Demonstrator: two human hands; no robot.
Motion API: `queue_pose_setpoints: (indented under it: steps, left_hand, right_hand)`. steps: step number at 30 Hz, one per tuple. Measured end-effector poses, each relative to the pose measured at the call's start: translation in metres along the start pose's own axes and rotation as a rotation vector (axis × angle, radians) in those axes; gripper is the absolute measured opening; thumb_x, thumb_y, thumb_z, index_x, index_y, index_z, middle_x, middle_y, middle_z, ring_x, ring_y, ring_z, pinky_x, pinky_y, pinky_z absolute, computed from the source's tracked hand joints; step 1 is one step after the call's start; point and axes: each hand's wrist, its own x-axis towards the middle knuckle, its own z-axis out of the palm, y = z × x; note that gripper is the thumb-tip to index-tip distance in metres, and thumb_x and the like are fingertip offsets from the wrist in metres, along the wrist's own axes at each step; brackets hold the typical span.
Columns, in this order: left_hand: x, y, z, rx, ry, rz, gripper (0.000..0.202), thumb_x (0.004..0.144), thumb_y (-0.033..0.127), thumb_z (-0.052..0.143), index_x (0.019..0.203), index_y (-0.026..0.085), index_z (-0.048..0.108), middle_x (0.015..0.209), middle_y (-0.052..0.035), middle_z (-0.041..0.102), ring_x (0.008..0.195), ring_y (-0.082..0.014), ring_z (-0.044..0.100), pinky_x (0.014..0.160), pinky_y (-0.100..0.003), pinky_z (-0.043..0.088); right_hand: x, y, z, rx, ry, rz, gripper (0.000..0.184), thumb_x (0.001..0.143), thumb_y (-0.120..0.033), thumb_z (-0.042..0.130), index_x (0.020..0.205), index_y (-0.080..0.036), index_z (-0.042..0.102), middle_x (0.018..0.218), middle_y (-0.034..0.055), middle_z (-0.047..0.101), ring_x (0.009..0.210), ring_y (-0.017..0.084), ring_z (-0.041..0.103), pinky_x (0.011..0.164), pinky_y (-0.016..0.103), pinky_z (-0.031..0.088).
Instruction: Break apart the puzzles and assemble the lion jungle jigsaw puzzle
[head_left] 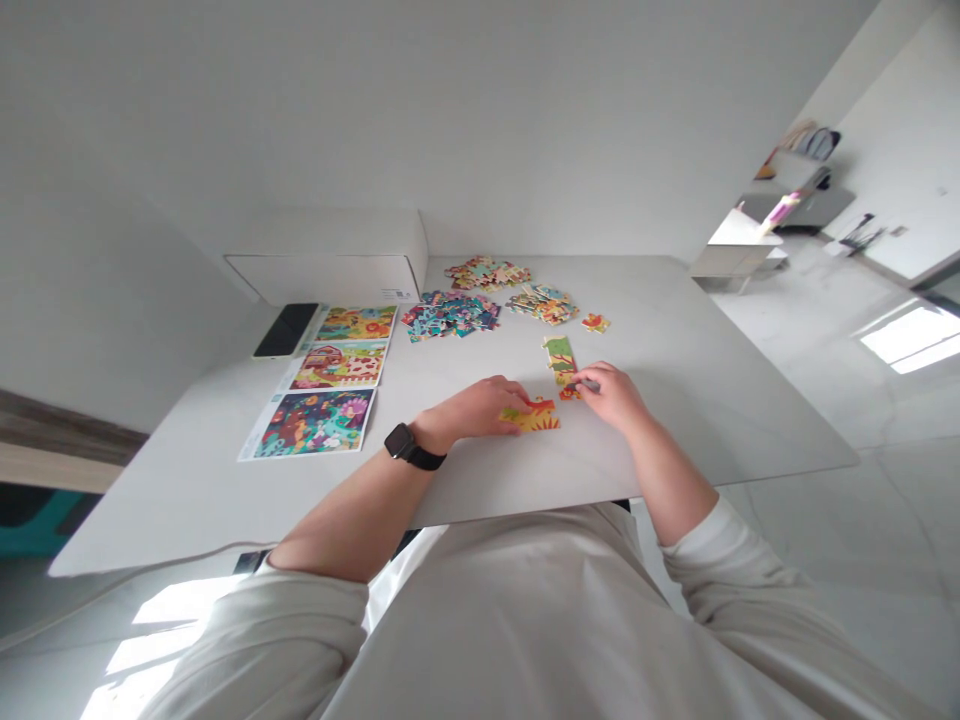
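Observation:
My left hand [480, 405], with a black watch on the wrist, lies on the white table [720, 400] with its fingers pressed on a yellow-orange puzzle section [534, 415]. My right hand [611, 393] pinches a small orange piece [570, 390] at the lower end of a joined green-and-yellow strip of pieces [560, 357]. The two hands are close together near the table's front middle.
Three heaps of loose puzzle pieces [452, 314] [487, 271] [544, 303] and a single piece [595, 322] lie further back. Three picture sheets [330, 385] and a black phone [286, 329] lie at the left. A white box [330, 258] stands at the back.

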Motion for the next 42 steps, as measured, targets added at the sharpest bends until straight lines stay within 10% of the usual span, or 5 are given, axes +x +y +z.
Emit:
queue_pose_setpoints:
  steps: [42]
  left_hand:
    - [0.005,0.009,0.013,0.325,-0.065,0.063,0.030,0.093,0.030,0.075,0.123,0.027,0.079,0.127,-0.0073,0.076,0.114,-0.0255,0.069,0.106,-0.038,0.051]
  right_hand:
    - [-0.003,-0.012,0.000,-0.043,-0.178,0.058,0.028,0.093,-0.012,0.071,0.113,-0.027,0.084,0.118,0.0073,0.075,0.106,0.021,0.072,0.101,0.034,0.057]
